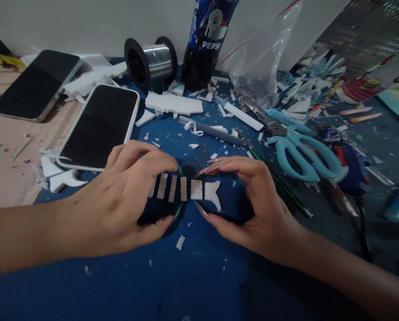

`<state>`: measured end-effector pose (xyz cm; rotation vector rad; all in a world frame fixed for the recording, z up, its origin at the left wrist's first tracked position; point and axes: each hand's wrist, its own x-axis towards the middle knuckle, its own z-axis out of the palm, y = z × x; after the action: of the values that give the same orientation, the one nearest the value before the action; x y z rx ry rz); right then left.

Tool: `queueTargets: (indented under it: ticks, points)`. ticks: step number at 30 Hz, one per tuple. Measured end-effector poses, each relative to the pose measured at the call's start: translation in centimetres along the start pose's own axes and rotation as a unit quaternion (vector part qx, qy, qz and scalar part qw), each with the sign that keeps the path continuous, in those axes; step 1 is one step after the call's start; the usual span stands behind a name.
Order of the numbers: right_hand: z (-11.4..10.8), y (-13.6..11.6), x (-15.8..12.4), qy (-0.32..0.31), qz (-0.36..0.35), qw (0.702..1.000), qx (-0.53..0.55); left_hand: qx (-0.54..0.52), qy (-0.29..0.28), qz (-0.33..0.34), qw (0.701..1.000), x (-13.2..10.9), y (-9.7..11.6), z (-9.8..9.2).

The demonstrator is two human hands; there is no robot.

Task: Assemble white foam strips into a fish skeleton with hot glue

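A row of small flat white pieces lies on the blue mat, narrow strips at left, then a squarish piece and a forked, fish-tail-shaped piece at right. My left hand arches over the left end of the row, hiding part of it. Its index finger and thumb, with green nails, pinch the ends of one strip. From the right, my right hand brackets the squarish piece, its long nails at the upper and lower edges. The fish-tail piece lies between that hand's finger and thumb.
Two phones lie at left. Behind are a wire spool, a Pepsi bottle and a clear zip bag. Blue-handled scissors, a craft knife and white scraps lie around the mat.
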<state>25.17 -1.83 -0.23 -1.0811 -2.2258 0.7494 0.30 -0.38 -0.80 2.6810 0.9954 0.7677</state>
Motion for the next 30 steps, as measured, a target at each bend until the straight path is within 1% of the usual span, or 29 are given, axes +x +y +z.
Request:
queueTargets:
  ticks: [5,9,14,18,22,26,30]
  points:
    - [0.0,-0.1,-0.1,-0.003,-0.001,1.000,0.007,-0.021,-0.013,-0.001,1.000,0.0,-0.1,-0.1]
    - [0.0,-0.2,-0.1,-0.006,0.011,1.000,0.011,-0.026,-0.016,-0.005,1.000,-0.1,-0.1,-0.2]
    - [0.1,0.0,0.0,0.005,-0.007,1.000,0.007,-0.029,-0.015,-0.009,0.999,-0.2,-0.1,-0.2]
    - [0.1,0.0,0.0,0.005,-0.009,1.000,0.007,-0.028,-0.017,-0.001,0.999,-0.2,-0.1,-0.2]
    - [0.2,-0.2,-0.1,0.024,-0.019,1.000,0.002,-0.012,-0.009,0.007,1.000,-0.2,-0.1,-0.3]
    - [0.2,-0.7,0.0,0.031,-0.024,0.999,-0.008,0.020,0.005,0.021,1.000,-0.4,-0.3,-0.5]
    - [0.2,-1.1,0.6,0.034,-0.038,0.998,-0.046,-0.002,0.000,0.015,1.000,-0.6,-0.6,-0.6]
